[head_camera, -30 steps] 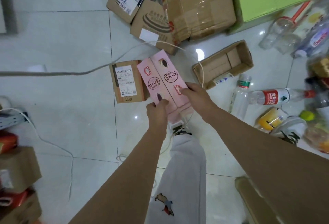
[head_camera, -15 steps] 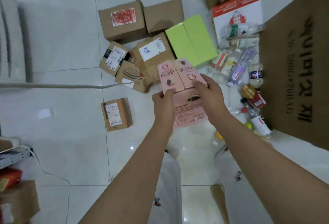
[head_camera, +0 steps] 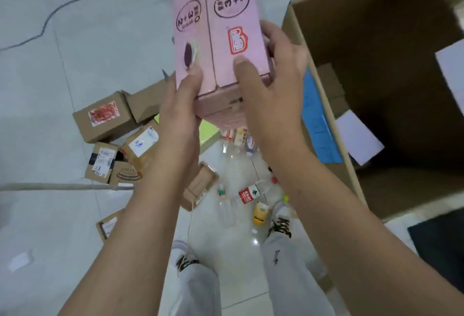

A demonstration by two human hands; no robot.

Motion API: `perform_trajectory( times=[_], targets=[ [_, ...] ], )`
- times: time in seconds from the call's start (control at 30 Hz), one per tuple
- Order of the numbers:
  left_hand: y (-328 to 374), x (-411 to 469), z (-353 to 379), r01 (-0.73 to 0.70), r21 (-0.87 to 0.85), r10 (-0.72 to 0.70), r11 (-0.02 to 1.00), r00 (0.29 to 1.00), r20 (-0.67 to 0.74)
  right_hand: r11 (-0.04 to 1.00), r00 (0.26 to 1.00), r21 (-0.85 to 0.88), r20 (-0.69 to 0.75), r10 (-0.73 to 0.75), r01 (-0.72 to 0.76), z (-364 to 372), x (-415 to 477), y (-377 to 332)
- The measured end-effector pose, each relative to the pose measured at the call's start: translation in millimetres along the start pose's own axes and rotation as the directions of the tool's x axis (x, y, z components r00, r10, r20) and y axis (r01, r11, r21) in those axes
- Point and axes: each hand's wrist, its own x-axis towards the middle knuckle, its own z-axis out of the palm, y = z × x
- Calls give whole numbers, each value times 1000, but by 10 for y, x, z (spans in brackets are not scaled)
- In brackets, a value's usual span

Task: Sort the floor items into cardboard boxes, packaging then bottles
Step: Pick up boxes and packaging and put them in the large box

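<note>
A pink packaging box point(head_camera: 218, 19) printed with "3+2" ovals is raised high in front of me, its top cut off by the frame's upper edge. My left hand point(head_camera: 180, 104) grips its lower left corner, thumb on the front face. My right hand point(head_camera: 271, 84) grips the lower right side, thumb on the front and fingers round the edge. Just right of the pink box stands a large open cardboard box point(head_camera: 324, 99) holding blue and white flat pieces. Plastic bottles point(head_camera: 247, 195) lie on the floor below my hands.
Several small taped cardboard parcels point(head_camera: 105, 117) are scattered on the white tile floor at left, with a small open carton point(head_camera: 200, 185) near the bottles. Dark cables point(head_camera: 50, 14) run across the upper left. A green box point(head_camera: 207, 131) peeks below the pink one. My legs and shoes point(head_camera: 282, 217) stand below.
Both hands have lifted the pink box from near the floor up and rightward, close to the large open cardboard box, which has come into view at right.
</note>
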Motion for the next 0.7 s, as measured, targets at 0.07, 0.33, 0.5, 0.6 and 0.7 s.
perform_trajectory(
  times=[0.07, 0.33, 0.5, 0.6, 0.7],
  targets=[
    [124, 16, 457, -69, 18, 67, 997, 996, 64, 998, 995, 42, -91, -47, 51, -406, 179, -184],
    [-343, -73, 2215, -79, 327, -24, 942, 954, 298, 987, 968, 47, -194, 162, -156, -2209, 698, 127],
    [-803, 209, 2637, -200, 584, -127, 787, 874, 470, 884, 868, 146, -177, 464, -443, -2691, 795, 797],
    [-851, 462, 2817, -364, 645, -145, 672, 789, 597, 790, 789, 295, -154, 594, -537, -2728, 911, 1117],
    [-871, 770, 2967, -484, 673, -172, 559, 726, 666, 659, 734, 518, -83, 674, -545, -2587, 1061, 1346]
  ],
)
